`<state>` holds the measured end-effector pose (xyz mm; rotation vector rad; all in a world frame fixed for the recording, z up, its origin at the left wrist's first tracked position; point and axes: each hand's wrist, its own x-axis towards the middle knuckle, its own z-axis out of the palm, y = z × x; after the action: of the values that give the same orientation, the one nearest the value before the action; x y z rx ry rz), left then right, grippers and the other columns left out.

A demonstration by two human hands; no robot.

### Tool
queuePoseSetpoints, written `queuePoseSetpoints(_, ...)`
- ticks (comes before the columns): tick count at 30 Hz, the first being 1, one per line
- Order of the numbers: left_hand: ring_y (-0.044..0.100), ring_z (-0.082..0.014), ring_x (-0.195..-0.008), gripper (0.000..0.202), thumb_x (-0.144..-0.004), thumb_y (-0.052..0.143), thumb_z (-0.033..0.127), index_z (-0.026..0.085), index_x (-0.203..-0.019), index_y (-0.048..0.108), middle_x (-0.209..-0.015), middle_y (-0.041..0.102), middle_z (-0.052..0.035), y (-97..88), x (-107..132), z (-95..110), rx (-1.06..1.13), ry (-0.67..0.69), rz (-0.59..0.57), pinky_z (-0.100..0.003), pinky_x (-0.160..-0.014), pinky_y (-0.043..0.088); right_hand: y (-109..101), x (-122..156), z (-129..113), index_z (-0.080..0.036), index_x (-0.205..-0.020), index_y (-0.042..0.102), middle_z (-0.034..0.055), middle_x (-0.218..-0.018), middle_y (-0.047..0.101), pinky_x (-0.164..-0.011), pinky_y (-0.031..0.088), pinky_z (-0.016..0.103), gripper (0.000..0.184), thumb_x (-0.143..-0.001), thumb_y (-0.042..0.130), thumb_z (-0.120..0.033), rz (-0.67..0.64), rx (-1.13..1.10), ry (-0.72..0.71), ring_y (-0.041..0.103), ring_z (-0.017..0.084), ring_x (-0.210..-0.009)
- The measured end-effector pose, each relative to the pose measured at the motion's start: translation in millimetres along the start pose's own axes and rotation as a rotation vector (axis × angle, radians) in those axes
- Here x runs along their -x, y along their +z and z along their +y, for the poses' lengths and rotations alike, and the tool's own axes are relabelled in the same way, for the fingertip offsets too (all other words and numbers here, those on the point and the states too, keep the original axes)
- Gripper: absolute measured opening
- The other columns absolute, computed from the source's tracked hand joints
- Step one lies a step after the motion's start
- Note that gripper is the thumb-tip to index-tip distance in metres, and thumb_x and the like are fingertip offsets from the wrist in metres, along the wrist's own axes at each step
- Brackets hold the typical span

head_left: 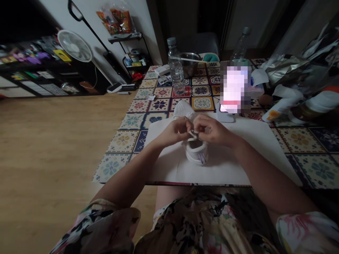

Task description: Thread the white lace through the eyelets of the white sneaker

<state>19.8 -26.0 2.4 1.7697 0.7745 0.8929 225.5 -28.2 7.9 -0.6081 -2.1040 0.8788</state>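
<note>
A small white shoe (196, 151) stands on a white sheet of paper (233, 165), its heel toward me. Both my hands are above its opening. My left hand (176, 131) is closed, its fingers pinching a white lace (194, 133). My right hand (212, 129) is also closed, pinching the same lace from the other side. The fingertips of both hands nearly meet over the shoe. A second white shoe (183, 109) lies just behind my left hand, partly hidden by it.
The table wears a patterned tile cloth (127, 139). On it stand a clear water bottle (176, 68), a metal bowl (189, 61), a second bottle (239, 46) and a blurred phone on a stand (234, 90). Bags and packets (299, 77) crowd the right side. Wooden floor (53, 141) lies left.
</note>
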Motion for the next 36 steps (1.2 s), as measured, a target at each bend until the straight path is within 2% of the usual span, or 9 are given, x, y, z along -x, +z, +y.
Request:
queuePoseSetpoints(7,0.054,-0.0133,-0.076,0.035,-0.069,0.083,0.047,0.015,-0.068,0.069,-0.080,0.057,-0.0026,-1.4,-0.8,-1.8,0.130,0.024,0.023,-0.026,-0.071,0.043,-3.5,-1.6,6.6,-0.020,-0.084,0.063,0.0025,-0.091,0.055,-0.077,0.046,0.031,0.001,-0.085,0.064,-0.020,-0.021,-0.124,0.031,0.054,0.015,-0.086)
queuePoseSetpoints(11,0.053,-0.0127,-0.072,0.038,-0.067,0.084,0.050,0.015,-0.060,0.070,-0.077,0.057,-0.0028,-6.8,-2.4,-4.5,0.309,0.011,0.060,-0.026,-0.068,0.043,-7.1,-0.1,2.5,-0.021,-0.075,0.066,0.0024,-0.093,0.057,-0.083,0.047,0.033,0.019,-0.085,0.072,-0.036,0.001,-0.401,0.126,0.057,0.015,-0.087)
queuePoseSetpoints(16,0.051,-0.0110,-0.066,0.043,-0.059,0.089,0.050,0.017,-0.053,0.061,-0.068,0.052,0.0007,-12.4,-4.9,4.4,0.666,0.063,0.249,-0.024,-0.065,0.045,-19.5,-1.0,-5.4,-0.024,-0.068,0.062,-0.0007,-0.079,0.059,-0.078,0.051,0.032,0.032,-0.079,0.076,-0.051,0.296,-0.789,0.108,0.059,0.015,-0.080)
queuePoseSetpoints(20,0.053,-0.0099,-0.066,0.037,-0.080,0.076,0.043,0.020,-0.056,0.058,-0.069,0.053,0.0013,-19.0,-3.6,24.7,0.864,0.106,0.511,-0.023,-0.064,0.049,-37.4,-2.7,-4.7,-0.028,-0.073,0.063,-0.0039,-0.069,0.053,-0.066,0.052,0.028,0.029,-0.078,0.075,-0.054,0.528,-0.851,0.013,0.054,0.012,-0.065)
queuePoseSetpoints(23,0.050,-0.0058,-0.057,0.030,-0.086,0.070,0.035,0.022,-0.061,0.061,-0.064,0.052,0.0032,-24.1,-0.3,32.9,0.871,0.166,0.669,-0.016,-0.058,0.048,-44.6,-2.7,1.3,-0.031,-0.083,0.066,-0.0056,-0.065,0.050,-0.048,0.042,0.024,0.023,-0.080,0.074,-0.052,0.610,-0.796,0.038,0.041,0.009,-0.051)
queuePoseSetpoints(25,0.043,-0.0030,-0.047,0.027,-0.073,0.083,0.036,0.022,-0.061,0.063,-0.057,0.049,0.0058,-24.2,2.0,31.4,0.813,0.183,0.600,-0.013,-0.048,0.042,-39.9,-2.9,5.3,-0.029,-0.084,0.067,-0.0063,-0.062,0.050,-0.041,0.031,0.024,0.024,-0.080,0.074,-0.052,0.646,-0.722,0.111,0.031,0.007,-0.045)
queuePoseSetpoints(28,0.041,-0.0030,-0.038,0.035,-0.051,0.094,0.037,0.021,-0.071,0.070,-0.051,0.049,0.0077,-16.2,3.9,22.7,0.624,0.054,0.292,-0.015,-0.037,0.033,-19.2,-3.5,6.8,-0.024,-0.081,0.069,-0.0062,-0.058,0.053,-0.040,0.022,0.024,0.029,-0.077,0.076,-0.051,0.665,-0.555,0.233,0.028,0.006,-0.043)
queuePoseSetpoints(31,0.049,-0.0062,-0.038,0.045,-0.055,0.092,0.038,0.018,-0.090,0.072,-0.052,0.058,0.0053,-2.6,4.0,14.1,0.477,-0.120,0.071,-0.017,-0.037,0.034,4.2,-2.3,1.5,-0.021,-0.079,0.071,-0.0035,-0.060,0.059,-0.046,0.034,0.024,0.029,-0.077,0.075,-0.050,0.567,-0.311,0.265,0.044,0.008,-0.050)
queuePoseSetpoints(36,0.050,-0.0064,-0.037,0.049,-0.056,0.092,0.041,0.016,-0.091,0.069,-0.051,0.061,0.0057,10.7,2.5,9.1,0.457,-0.132,0.152,-0.018,-0.040,0.038,17.7,2.9,-7.4,-0.021,-0.081,0.071,0.0005,-0.073,0.068,-0.065,0.048,0.029,0.014,-0.087,0.068,-0.034,0.443,0.035,0.047,0.059,0.014,-0.068)
